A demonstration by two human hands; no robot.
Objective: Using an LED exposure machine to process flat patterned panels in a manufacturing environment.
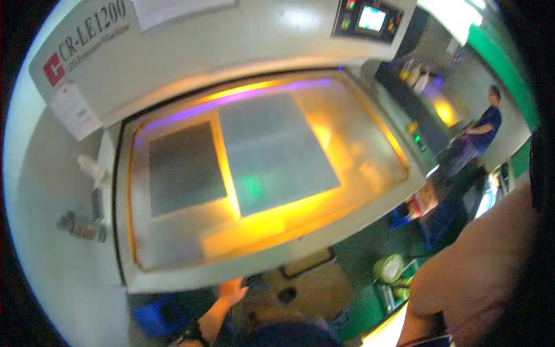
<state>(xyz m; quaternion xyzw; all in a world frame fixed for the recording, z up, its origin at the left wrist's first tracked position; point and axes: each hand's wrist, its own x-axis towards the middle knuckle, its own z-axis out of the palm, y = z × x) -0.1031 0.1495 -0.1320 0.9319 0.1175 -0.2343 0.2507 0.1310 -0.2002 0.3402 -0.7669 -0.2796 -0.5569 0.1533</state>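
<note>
Minding two panels (277,153), apparently, had left hand (232,292) loosely open, seemingly empty, right hand unseen, and next probably needed to grip the frame (272,258).

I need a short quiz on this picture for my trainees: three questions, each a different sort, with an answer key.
1. True or false: the darker panel lies to the left of the larger grey panel.

2. Where in the picture is the lit screen?
A) Upper left
B) Upper right
C) Lower left

3. Fill in the gap: the person's left hand is near the ____ edge of the big pale machine.

Key:
1. True
2. B
3. Front
</note>
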